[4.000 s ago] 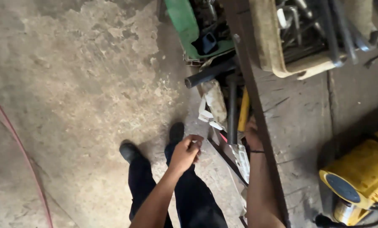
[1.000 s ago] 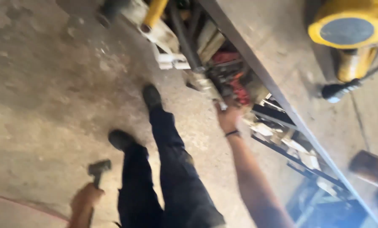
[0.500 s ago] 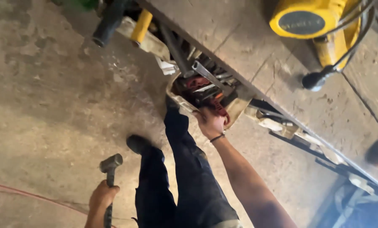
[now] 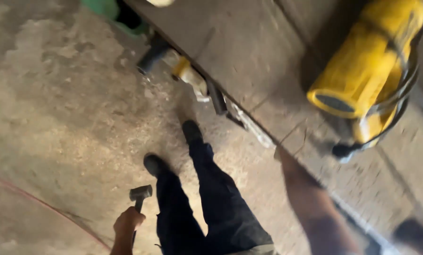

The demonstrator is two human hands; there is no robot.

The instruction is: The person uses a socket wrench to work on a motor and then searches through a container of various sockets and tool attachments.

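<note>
— So, starting at the left: what is the left hand (image 4: 128,221) doing down at seven o'clock?

— Its grip is wrapped round the handle of a hammer (image 4: 139,194), head up, hanging at the person's side above the concrete floor (image 4: 55,108), likely just carried clear of the dark trousers (image 4: 211,198).

— And further right?

— The right arm (image 4: 310,198) reaches from five o'clock under the edge of the tabletop (image 4: 249,56); the hand is hidden there, so I cannot tell whether it grips anything.

— Up at two o'clock?

— A yellow machine (image 4: 362,61) sits on the tabletop, blurred. Pipes (image 4: 151,57) and clutter poke out from beneath, at twelve.
</note>
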